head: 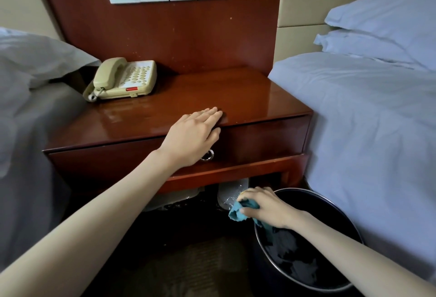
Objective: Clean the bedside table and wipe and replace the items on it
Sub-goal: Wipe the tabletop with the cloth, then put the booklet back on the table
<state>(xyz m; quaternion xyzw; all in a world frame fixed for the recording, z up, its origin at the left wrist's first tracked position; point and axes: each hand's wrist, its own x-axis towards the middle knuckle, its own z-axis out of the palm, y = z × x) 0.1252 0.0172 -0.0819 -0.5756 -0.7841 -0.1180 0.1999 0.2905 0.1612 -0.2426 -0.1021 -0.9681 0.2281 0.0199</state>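
Left hand (195, 135) flat on the front edge of the wooden counter (247, 93), fingers straight and together, thumb down over the drawer front above the ring pull (208, 155). Right hand (266, 207) low, above the rim of the black bin (339, 204), fingers curled round a bunched teal cloth (238, 211). Beige phone (122, 79) sits at the counter's back-left corner. Beds flank both sides.

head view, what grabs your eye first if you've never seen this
The left hand lies flat on the front edge of the glossy bedside table. Low on the right, the right hand grips a teal cloth over a black bin. A beige telephone sits at the table's back left corner.
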